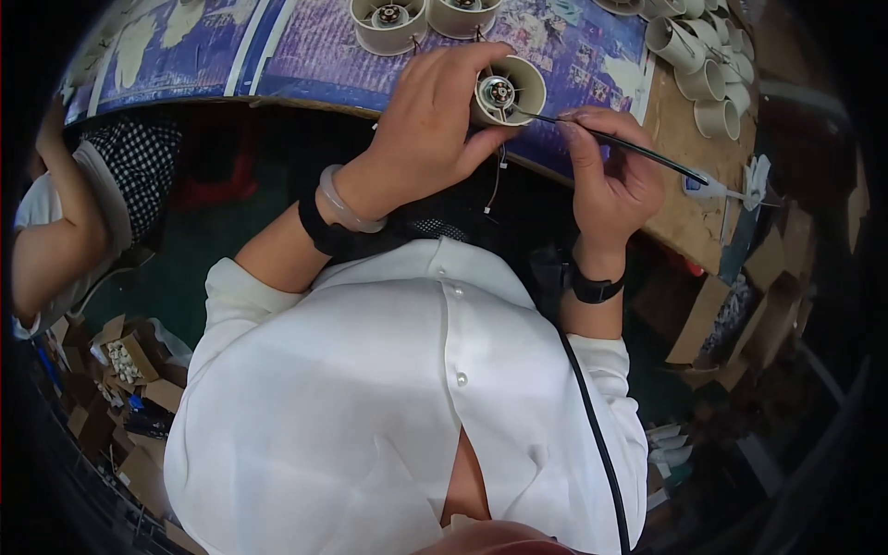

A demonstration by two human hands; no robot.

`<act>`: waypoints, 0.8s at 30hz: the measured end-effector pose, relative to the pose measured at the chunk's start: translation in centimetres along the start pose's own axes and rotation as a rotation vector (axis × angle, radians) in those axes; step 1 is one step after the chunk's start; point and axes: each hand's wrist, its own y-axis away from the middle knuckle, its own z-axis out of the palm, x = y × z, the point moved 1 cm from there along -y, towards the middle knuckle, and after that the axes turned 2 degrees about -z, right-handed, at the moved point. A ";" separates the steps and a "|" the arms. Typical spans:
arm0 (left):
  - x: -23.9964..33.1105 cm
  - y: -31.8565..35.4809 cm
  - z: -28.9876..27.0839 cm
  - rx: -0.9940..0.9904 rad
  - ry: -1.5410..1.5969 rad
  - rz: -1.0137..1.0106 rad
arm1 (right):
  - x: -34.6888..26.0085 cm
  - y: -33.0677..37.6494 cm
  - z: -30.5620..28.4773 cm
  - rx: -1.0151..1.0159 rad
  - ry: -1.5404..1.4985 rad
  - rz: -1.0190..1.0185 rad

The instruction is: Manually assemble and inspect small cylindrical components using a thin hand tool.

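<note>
so, left hand [425,120]: its fingers hold a white tube [531,81] with a small motor [499,91] inside, by the near edge of the tabletop [314,65].
right hand [618,185]: its fingers pinch a thin black stick [666,162], tip at the tube's open end.
in the way: the left hand hides one side of the tube; thin wires [502,166] hang below.
nearby: two more tubes [388,42] just behind, a tube pile [700,81] to the right.
farther: another person [60,245] at left, a brown box [696,319] at right.

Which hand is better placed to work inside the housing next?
Probably the right hand: it holds the tool, whose tip is at the housing's open end. The left hand is occupied, holding the housing.
</note>
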 end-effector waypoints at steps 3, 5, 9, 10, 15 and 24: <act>0.2 0.1 0.2 0.001 0.003 0.009 | -0.2 -0.1 0.4 0.033 0.038 0.035; 0.4 0.2 0.0 -0.008 0.000 0.005 | -0.6 -0.6 0.3 -0.041 0.105 0.009; 0.1 0.2 0.1 0.005 -0.024 0.025 | -0.7 -1.0 0.5 -0.181 0.237 -0.037; 0.0 0.2 0.1 0.009 -0.026 0.025 | -0.6 -1.1 0.5 -0.173 0.238 -0.042; 0.0 0.1 0.1 0.017 -0.023 0.006 | -0.1 -1.1 0.9 -0.140 0.223 -0.019; 0.0 0.4 0.3 0.008 -0.030 0.005 | -0.6 -1.0 1.1 -0.199 0.314 -0.067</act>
